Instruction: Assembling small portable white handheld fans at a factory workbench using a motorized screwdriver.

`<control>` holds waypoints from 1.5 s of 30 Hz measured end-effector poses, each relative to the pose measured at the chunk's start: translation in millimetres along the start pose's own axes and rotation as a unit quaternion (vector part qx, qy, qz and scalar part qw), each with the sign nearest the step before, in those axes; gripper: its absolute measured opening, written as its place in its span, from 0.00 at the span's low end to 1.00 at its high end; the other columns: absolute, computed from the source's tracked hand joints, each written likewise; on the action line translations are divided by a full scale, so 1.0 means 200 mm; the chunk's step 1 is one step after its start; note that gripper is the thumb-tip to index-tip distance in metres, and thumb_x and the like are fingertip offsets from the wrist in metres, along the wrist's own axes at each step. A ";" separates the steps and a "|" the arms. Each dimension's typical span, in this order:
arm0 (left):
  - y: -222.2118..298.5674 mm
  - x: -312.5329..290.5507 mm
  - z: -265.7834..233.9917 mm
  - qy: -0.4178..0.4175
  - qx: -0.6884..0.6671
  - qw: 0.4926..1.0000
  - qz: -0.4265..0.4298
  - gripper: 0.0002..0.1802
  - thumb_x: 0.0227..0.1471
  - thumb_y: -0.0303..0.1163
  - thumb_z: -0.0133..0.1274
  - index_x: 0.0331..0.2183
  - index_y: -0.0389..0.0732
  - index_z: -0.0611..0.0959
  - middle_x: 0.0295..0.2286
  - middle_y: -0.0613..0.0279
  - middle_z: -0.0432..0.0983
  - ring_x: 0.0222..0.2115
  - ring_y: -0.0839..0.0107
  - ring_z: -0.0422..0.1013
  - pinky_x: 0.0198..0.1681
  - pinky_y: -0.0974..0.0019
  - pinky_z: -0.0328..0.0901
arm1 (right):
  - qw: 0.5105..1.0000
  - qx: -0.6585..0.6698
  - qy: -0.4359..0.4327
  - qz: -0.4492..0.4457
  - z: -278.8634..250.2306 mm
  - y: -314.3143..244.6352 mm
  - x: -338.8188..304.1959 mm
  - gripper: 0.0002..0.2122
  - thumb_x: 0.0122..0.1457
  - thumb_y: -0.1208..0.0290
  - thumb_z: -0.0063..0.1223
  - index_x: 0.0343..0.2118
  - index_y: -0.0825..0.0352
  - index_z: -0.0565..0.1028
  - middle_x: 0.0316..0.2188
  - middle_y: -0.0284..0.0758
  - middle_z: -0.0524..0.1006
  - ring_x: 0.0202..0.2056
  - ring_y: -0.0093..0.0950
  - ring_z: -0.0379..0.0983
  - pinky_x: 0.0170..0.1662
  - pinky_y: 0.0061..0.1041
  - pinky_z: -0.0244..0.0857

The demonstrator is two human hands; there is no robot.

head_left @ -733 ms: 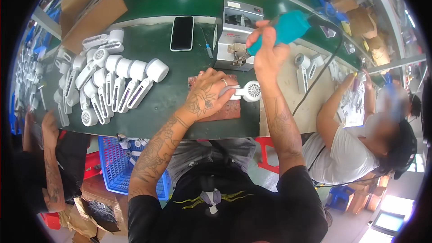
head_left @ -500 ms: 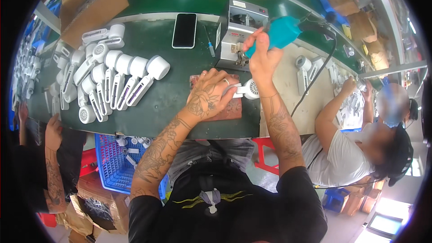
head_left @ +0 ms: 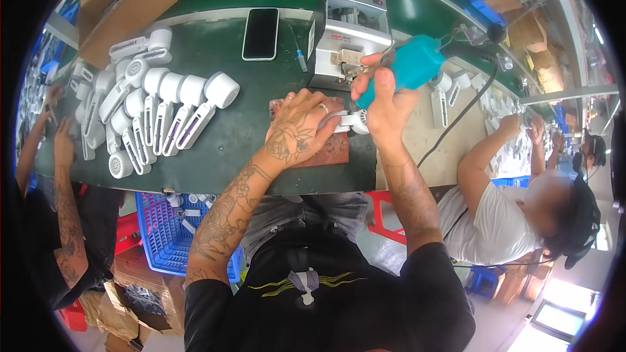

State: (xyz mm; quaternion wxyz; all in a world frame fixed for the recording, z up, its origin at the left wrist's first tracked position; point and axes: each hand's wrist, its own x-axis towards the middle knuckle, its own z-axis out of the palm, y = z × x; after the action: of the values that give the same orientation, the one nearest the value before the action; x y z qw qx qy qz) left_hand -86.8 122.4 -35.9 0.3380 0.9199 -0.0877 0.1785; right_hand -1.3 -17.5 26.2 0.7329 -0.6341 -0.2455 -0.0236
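My left hand is closed over a white handheld fan, pressing it to a reddish-brown pad on the green bench. The fan's round head sticks out to the right of my fingers, while most of its handle is hidden beneath them. My right hand grips a teal corded electric screwdriver, tilted with its lower end toward the fan's head. Its tip is hidden, so contact cannot be told. Just behind stands a silver box-shaped machine, probably a screw feeder.
Many white fans are heaped on the left. A phone and a small screwdriver lie at the back. A blue basket stands below the bench edge. A black cable hangs at right; co-workers sit both sides.
My right hand has lowered the electric screwdriver toward the fan's head. My left hand stays on the fan. The whole view has shifted slightly.
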 end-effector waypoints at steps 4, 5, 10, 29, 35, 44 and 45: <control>0.01 0.01 -0.02 -0.012 -0.010 1.000 -0.007 0.12 0.56 0.37 0.57 0.41 0.44 0.86 0.38 0.62 0.75 0.41 0.59 0.69 0.50 0.51 0.63 | 1.000 0.021 0.012 -0.006 -0.01 0.05 -0.02 0.23 0.68 0.52 0.52 0.42 0.75 0.72 0.21 0.34 0.71 0.23 0.26 0.70 0.28 0.26 0.66; 0.01 0.01 -0.02 -0.013 -0.010 1.000 -0.007 0.12 0.56 0.37 0.57 0.41 0.44 0.86 0.38 0.62 0.75 0.41 0.59 0.69 0.50 0.51 0.63 | 1.000 0.022 0.012 -0.005 -0.02 0.05 -0.02 0.23 0.68 0.52 0.52 0.42 0.75 0.72 0.21 0.34 0.71 0.23 0.26 0.70 0.28 0.26 0.66; 0.01 0.00 -0.01 -0.009 -0.008 1.000 -0.006 0.12 0.56 0.37 0.57 0.39 0.43 0.86 0.38 0.61 0.75 0.41 0.58 0.69 0.50 0.50 0.63 | 1.000 0.006 -0.014 -0.001 -0.04 0.09 -0.04 0.21 0.68 0.54 0.53 0.39 0.73 0.71 0.22 0.35 0.71 0.24 0.26 0.70 0.28 0.27 0.66; -0.01 -0.01 0.01 -0.004 0.006 1.000 -0.001 0.13 0.57 0.38 0.55 0.40 0.42 0.85 0.39 0.58 0.75 0.42 0.56 0.69 0.51 0.50 0.64 | 0.999 -0.025 0.020 -0.009 0.01 0.02 0.06 0.19 0.70 0.55 0.48 0.40 0.72 0.71 0.22 0.35 0.72 0.24 0.27 0.71 0.28 0.26 0.66; 0.00 0.00 0.00 0.023 -0.016 1.000 0.000 0.13 0.57 0.39 0.55 0.41 0.43 0.86 0.38 0.58 0.75 0.42 0.55 0.69 0.51 0.51 0.63 | 0.989 -0.048 0.029 -0.133 0.03 0.15 0.24 0.16 0.71 0.58 0.49 0.41 0.71 0.71 0.23 0.34 0.73 0.24 0.26 0.72 0.30 0.25 0.66; 0.01 -0.02 -0.01 -0.031 -0.033 0.999 -0.030 0.14 0.60 0.40 0.54 0.44 0.45 0.86 0.41 0.58 0.76 0.43 0.54 0.70 0.53 0.50 0.62 | 1.000 -0.024 0.010 -0.010 0.05 0.07 0.16 0.17 0.70 0.57 0.49 0.39 0.71 0.72 0.21 0.33 0.72 0.22 0.24 0.71 0.27 0.24 0.64; 0.01 -0.02 -0.01 -0.004 -0.019 1.000 -0.018 0.13 0.59 0.39 0.54 0.41 0.44 0.85 0.40 0.59 0.76 0.42 0.55 0.70 0.52 0.51 0.63 | 1.000 -0.025 0.009 -0.007 0.05 0.03 0.12 0.17 0.70 0.57 0.49 0.39 0.71 0.72 0.21 0.33 0.72 0.22 0.24 0.71 0.27 0.24 0.64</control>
State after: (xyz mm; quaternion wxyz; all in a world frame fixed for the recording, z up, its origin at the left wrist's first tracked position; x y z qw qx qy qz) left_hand -91.5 122.3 -35.0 0.3579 0.9155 -0.0759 0.1672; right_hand 19.3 -1.1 31.8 0.7188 -0.6504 -0.2421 -0.0406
